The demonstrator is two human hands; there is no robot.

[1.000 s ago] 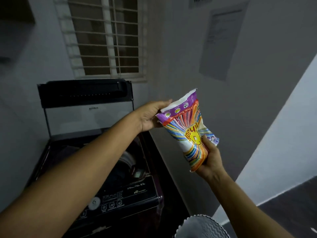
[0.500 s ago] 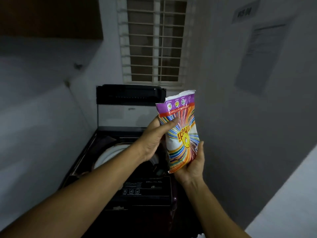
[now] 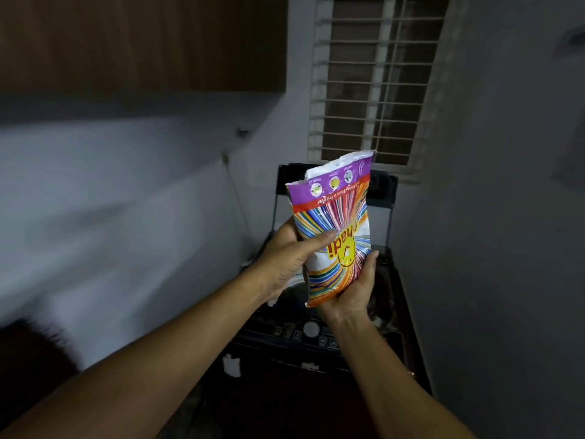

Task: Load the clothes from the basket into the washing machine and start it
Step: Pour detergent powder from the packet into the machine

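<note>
A colourful detergent packet (image 3: 335, 223) with a purple top band is held upright over the dark top-loading washing machine (image 3: 316, 340). My left hand (image 3: 291, 258) grips the packet's left side, thumb across its front. My right hand (image 3: 354, 289) cups its bottom right corner from below. The packet's white top edge looks torn open. The machine's lid (image 3: 384, 188) stands raised behind the packet. The drum opening is mostly hidden behind my hands. No basket or clothes can be made out.
A barred window (image 3: 380, 80) sits above the machine. A brown wall cabinet (image 3: 142, 42) hangs at upper left. Walls close in on both sides of the machine. The control panel with a round white button (image 3: 311, 328) faces me.
The view has swung left, so the machine now sits centre-right. The packet has turned upright, and my left hand went from its top edge to gripping its side.
</note>
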